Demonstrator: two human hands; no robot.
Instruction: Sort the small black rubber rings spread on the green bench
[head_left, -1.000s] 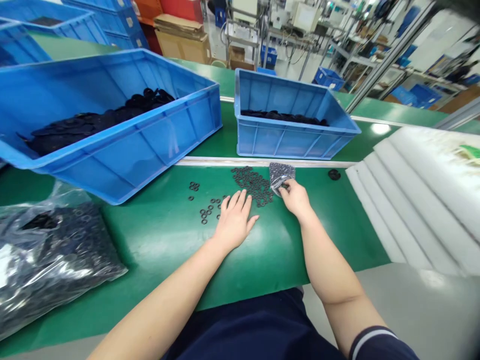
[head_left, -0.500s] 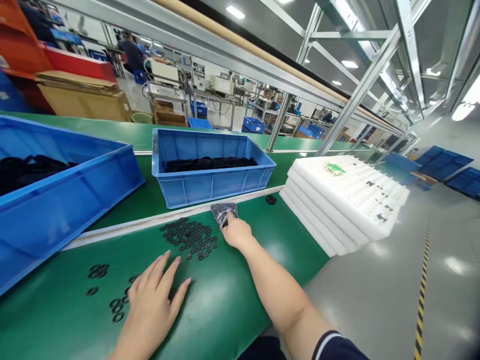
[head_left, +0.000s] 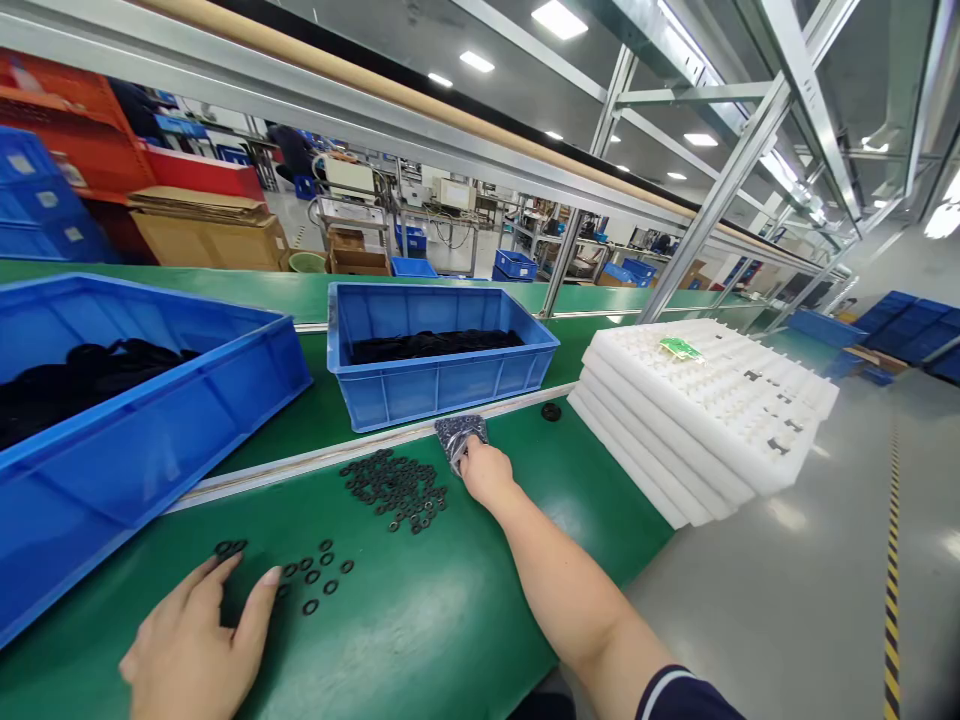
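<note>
- Right hand (head_left: 486, 475): clenched on the lower end of a bag (head_left: 460, 440), at the far edge of the green bench (head_left: 420, 625).
- Bag: small, glossy, grey-speckled, crumpled, upper end splayed.
- Left hand (head_left: 196, 640): released, fingers spread, low over the bench.
- Rings (head_left: 391, 490): small, black, loose; heaped just left of the bag, others scattered near the left hand.
- Blue bin (head_left: 442, 400): beyond the bench edge, holding dark parts.

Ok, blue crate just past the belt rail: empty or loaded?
Loaded: a layer of black parts lies in the blue crate, well below its rim.
</note>
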